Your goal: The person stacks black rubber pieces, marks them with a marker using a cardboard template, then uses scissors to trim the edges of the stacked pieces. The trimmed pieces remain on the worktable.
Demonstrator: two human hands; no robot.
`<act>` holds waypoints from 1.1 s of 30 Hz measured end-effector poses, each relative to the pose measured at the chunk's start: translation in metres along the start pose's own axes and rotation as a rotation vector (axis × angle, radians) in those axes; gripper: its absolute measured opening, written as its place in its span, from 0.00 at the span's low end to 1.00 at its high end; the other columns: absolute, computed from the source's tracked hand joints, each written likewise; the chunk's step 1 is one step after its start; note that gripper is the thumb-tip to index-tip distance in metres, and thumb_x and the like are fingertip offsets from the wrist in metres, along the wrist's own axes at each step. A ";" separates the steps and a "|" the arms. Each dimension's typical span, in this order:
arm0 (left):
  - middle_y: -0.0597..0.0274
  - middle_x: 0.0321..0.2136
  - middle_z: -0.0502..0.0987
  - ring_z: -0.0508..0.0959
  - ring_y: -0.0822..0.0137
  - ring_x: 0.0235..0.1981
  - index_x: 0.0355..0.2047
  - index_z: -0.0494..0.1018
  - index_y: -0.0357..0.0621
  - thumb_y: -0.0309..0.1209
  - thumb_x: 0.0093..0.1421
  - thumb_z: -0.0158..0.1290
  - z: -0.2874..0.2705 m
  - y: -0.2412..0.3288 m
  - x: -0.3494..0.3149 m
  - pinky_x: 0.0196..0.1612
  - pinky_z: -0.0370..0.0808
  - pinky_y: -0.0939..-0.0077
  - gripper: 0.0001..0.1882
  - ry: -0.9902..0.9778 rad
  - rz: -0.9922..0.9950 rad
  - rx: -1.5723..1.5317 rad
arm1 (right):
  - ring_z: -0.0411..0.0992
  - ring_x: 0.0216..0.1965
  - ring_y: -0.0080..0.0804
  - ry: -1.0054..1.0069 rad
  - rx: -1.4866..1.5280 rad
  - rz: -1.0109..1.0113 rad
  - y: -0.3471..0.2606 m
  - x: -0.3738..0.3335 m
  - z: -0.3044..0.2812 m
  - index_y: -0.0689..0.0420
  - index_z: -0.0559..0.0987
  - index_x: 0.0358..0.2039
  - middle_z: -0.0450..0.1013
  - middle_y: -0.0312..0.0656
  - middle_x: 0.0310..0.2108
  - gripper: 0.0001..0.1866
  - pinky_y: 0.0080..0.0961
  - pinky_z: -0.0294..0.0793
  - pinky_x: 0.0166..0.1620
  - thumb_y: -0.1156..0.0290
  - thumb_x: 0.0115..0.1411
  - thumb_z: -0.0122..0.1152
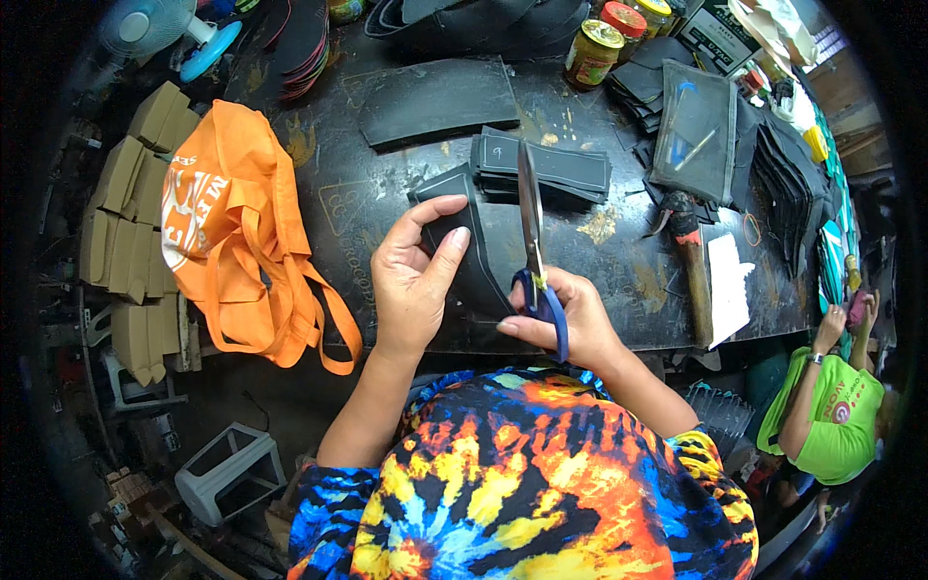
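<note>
My left hand [411, 280] pinches a curved black sheet piece [474, 261], perhaps leather or foam, between thumb and fingers; a pale line runs along its edge. In my right hand [580, 314] is a pair of scissors [531, 208] with blue handles, its blades pointing away from me, just right of the black piece. The blades look nearly closed, and I cannot tell whether they touch the piece. Behind the blades lies a stack of black strips [570, 176] with pale outlines. Farther back rests a larger black sheet [440, 104].
An orange cloth bag [242, 222] hangs over the dark table's left side. To the right lie a wooden-handled hammer [694, 285], torn white paper [729, 290] and a dark pouch [691, 135]. Jars [593, 55] stand at the back. Another person in green [826, 411] sits at far right.
</note>
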State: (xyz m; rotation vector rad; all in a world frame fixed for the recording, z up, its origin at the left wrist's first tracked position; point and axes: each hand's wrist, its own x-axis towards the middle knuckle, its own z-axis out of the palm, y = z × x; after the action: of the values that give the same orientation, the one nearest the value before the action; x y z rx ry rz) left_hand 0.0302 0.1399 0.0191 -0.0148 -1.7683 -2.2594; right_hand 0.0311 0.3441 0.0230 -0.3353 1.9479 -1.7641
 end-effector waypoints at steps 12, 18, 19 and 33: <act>0.61 0.45 0.80 0.77 0.74 0.47 0.56 0.76 0.34 0.16 0.60 0.57 -0.018 0.027 0.005 0.53 0.71 0.80 0.23 -0.245 -0.044 0.220 | 0.64 0.31 0.15 -0.275 0.035 0.129 0.001 -0.012 -0.039 0.58 0.76 0.33 0.69 0.29 0.27 0.16 0.20 0.66 0.34 0.59 0.62 0.70; 0.63 0.42 0.79 0.77 0.76 0.44 0.57 0.77 0.35 0.15 0.60 0.56 -0.019 0.031 0.005 0.50 0.71 0.82 0.23 -0.295 -0.051 0.263 | 0.64 0.30 0.14 -0.272 0.037 0.152 0.003 -0.011 -0.041 0.58 0.76 0.31 0.69 0.29 0.26 0.15 0.20 0.66 0.33 0.61 0.63 0.71; 0.63 0.42 0.79 0.77 0.76 0.44 0.57 0.77 0.35 0.15 0.60 0.56 -0.019 0.032 0.005 0.50 0.72 0.82 0.23 -0.294 -0.056 0.258 | 0.64 0.30 0.14 -0.273 0.032 0.148 0.003 -0.011 -0.041 0.58 0.76 0.31 0.69 0.29 0.26 0.15 0.20 0.66 0.33 0.62 0.63 0.71; 0.59 0.41 0.77 0.77 0.63 0.47 0.44 0.75 0.36 0.19 0.57 0.54 -0.022 0.045 0.021 0.54 0.70 0.70 0.13 -0.580 -0.014 0.396 | 0.67 0.30 0.12 -0.088 0.005 0.049 -0.012 -0.001 -0.037 0.57 0.77 0.30 0.71 0.27 0.26 0.14 0.16 0.67 0.33 0.67 0.57 0.76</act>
State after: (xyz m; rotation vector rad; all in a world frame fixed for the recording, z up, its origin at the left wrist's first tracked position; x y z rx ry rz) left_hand 0.0238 0.1046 0.0597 -0.6351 -2.4777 -1.9924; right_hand 0.0116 0.3752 0.0364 -0.3549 1.8742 -1.6947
